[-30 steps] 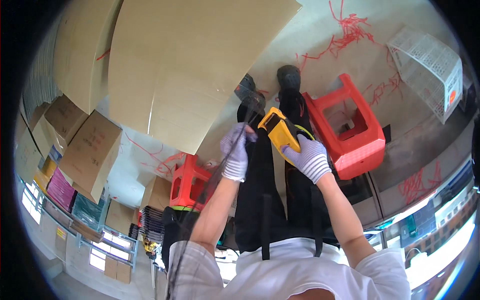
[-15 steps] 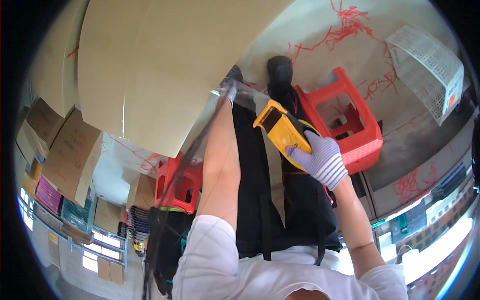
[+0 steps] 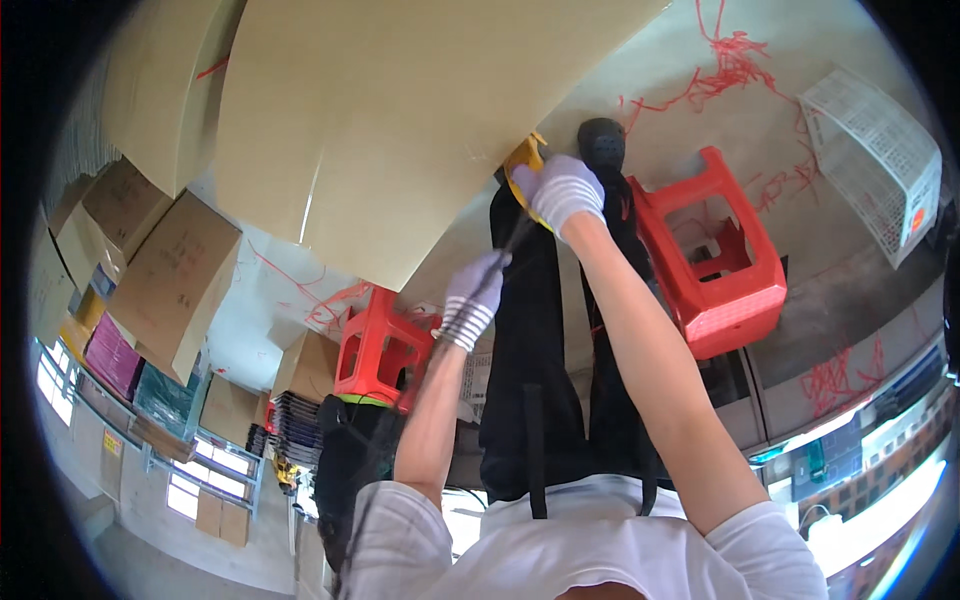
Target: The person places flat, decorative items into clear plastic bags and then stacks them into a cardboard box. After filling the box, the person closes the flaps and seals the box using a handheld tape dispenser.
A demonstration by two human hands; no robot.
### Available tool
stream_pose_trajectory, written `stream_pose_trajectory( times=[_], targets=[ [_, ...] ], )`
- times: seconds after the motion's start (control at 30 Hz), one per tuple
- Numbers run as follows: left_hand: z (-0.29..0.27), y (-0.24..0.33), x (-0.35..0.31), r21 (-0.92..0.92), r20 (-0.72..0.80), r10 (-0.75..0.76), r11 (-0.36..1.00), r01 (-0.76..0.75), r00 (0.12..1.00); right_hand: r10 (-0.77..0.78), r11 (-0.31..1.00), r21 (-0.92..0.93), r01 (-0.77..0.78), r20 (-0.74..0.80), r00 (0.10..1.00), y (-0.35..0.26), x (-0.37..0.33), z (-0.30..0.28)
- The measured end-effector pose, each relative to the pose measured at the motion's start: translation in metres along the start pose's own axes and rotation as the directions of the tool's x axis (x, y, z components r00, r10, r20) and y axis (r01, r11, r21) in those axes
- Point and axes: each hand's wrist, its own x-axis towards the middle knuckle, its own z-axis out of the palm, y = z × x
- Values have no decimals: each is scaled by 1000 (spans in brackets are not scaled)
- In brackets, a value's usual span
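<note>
A large brown cardboard box (image 3: 400,110) fills the upper left, its lower right edge slanting down toward my legs. My right hand (image 3: 562,192), in a striped white-and-purple glove, is closed on a yellow tape dispenser (image 3: 522,165) held against that edge, partly hidden by the hand. My left hand (image 3: 473,292), gloved the same way, hangs below the box edge, apart from the dispenser. Its fingers are blurred and crossed by a dark strand, so their pose is unclear.
A red plastic stool (image 3: 735,300) stands right of my legs, another red stool (image 3: 375,350) at the left. A white plastic crate (image 3: 870,160) lies far right. Red strapping scraps (image 3: 735,65) litter the floor. More cardboard boxes (image 3: 170,285) stand at the left.
My right hand has carried the tape dispenser up and left to the box edge. My left hand has come away from the edge and dropped lower. The whole view has shifted slightly.
</note>
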Motion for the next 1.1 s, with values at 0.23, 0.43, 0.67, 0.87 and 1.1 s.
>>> stream_pose_trajectory(
  times=[0.23,0.43,0.67,0.87,1.1],
  targets=[
    [-85,111,64,-850,-392,228,281,-446,891,-35,999,-15,34,-56,998,51,36,26],
    [-71,103,103,-991,-73,139,100,-87,988,2,987,162,22,-147,989,184,35,41],
    [20,74,166,229,96,299,921,-314,949,124,965,253,-69,-209,970,279,15,26],
    [51,7,191,-14,2,78,997,-78,997,-465,783,353,513,-217,858,232,-61,-28],
    [-34,112,-11,-744,149,381,651,-151,913,-782,617,70,784,-61,620,173,-137,-46]
  ],
)
